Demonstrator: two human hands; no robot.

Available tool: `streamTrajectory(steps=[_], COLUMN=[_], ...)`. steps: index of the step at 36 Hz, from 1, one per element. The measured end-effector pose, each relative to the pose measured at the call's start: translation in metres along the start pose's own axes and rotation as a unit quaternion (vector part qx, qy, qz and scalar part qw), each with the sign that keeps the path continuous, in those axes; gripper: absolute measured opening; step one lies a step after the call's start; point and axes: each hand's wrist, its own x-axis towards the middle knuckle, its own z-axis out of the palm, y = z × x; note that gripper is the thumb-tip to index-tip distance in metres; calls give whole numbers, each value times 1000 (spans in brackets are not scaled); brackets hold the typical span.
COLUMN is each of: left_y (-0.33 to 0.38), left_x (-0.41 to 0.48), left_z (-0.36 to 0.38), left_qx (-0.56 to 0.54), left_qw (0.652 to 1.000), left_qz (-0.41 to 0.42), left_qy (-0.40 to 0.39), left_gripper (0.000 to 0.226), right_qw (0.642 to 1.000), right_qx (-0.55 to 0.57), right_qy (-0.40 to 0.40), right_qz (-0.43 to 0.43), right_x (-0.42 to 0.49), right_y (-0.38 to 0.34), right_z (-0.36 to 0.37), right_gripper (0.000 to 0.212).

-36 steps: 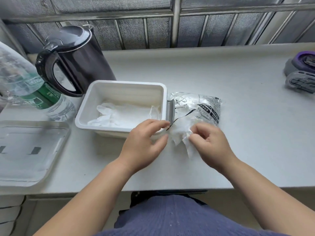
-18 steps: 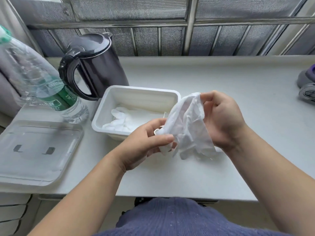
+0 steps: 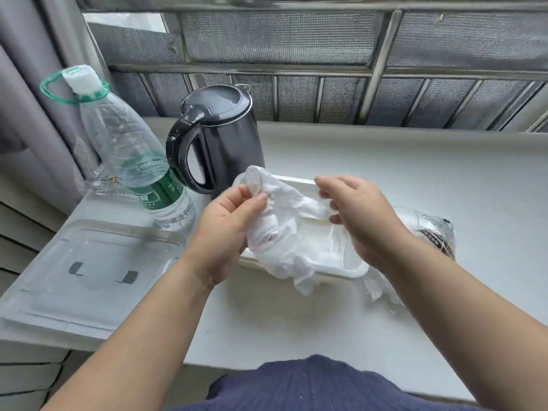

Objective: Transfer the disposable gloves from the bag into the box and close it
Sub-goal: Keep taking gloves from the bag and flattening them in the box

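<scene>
Left hand is clutching bunched glove over box; right hand, at 3 o'clock, is touching it, grip unclear. Tail is overhanging box's 6 o'clock rim, risking spilling outside.

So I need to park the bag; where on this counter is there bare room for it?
Bare counter lies behind the bag, right of the kettle, up to the window grille, and in the strip between the box and the near edge. The left is crowded: bottle, kettle, clear lid. The left hand and right hand hold gloves over the box.
</scene>
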Motion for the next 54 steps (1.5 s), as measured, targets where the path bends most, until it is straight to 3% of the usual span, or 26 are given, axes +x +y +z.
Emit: streamTrajectory(steps=[4, 5, 8, 10, 13, 16, 18, 22, 25, 29, 32, 35, 38, 39, 41, 42, 44, 47, 49, 51, 54], left_y=[-2, -1, 3, 7, 2, -6, -10, -11, -12, -17, -14, -10, -4, -1, -4, -7, -8, -6, -7, -14, -31], left_x=[3, 2, 5, 11, 27, 34, 35, 37, 45, 58, 59, 58, 55, 53, 48, 45, 39, 39, 46, 56, 70], left_z=[0, -1, -14, -22, -34, -35, -31, -25, -27, -40, -44, -43, -41, -40, -36, -35, -31, -29, -27, -24, -25], left_qx=[93, 117, 100, 60, 26, -40, -65, -133, -179, -96, 72, 216, 337, 421, 614, 677, 734, 748, 732, 713, 724], left_qw=[993, 989, 991, 998, 998, 991, 980, 950, 953, 984, 988, 964, 923, 891, 784, 734, 678, 662, 677, 696, 662], left_qz=[24, 17, 11, 14, -22, -127, -180, -251, -240, -148, -88, 6, 55, 46, 18, 8, -14, 43, 78, 51, -33], left_qy=[-70, -94, -94, -30, 50, 11, -54, -126, -51, 36, 103, 154, 175, 161, 88, 53, 28, 32, -6, -70, -191], left_gripper=[16, 15, 21, 21, 23, 57, 63, 55, 22, 25, 12, 24, 41, 46, 50, 51, 53, 47, 42, 38, 38], right_qw=[973, 964, 957, 946, 908, 872, 862, 871, 908, 967, 973, 977, 990, 992, 978, 963, 914, 862, 845, 832, 841], right_qx=[23, 51, 142, 206, 282, 345, 361, 346, 308, 195, 156, 131, 32, -33, -172, -237, -383, -499, -530, -551, -524], right_qy=[-210, -240, -233, -228, -283, -324, -331, -321, -244, -76, -74, -79, -42, -24, -3, -14, -44, -33, -28, -47, -132], right_qz=[94, 103, 100, 107, 125, 126, 130, 134, 148, 144, 155, 148, 128, 118, 115, 125, 129, 84, 61, 47, 43], right_x=[0, -1, 4, 7, 10, 11, 14, 20, 24, 31, 34, 36, 43, 46, 49, 49, 48, 43, 41, 41, 47], right_y=[-10, -12, -16, -19, -29, -38, -40, -37, -26, -4, 9, 13, 21, 25, 31, 33, 38, 40, 39, 41, 47], right_z=[21, 23, 27, 28, 26, 24, 24, 22, 14, 5, 3, 7, 12, 13, 11, 10, 8, 8, 10, 14, 20], right_gripper=[44, 41, 16, 15, 17, 27, 41, 47, 34, 20, 28, 30, 35, 31, 26, 24, 34, 60, 51, 39, 39])
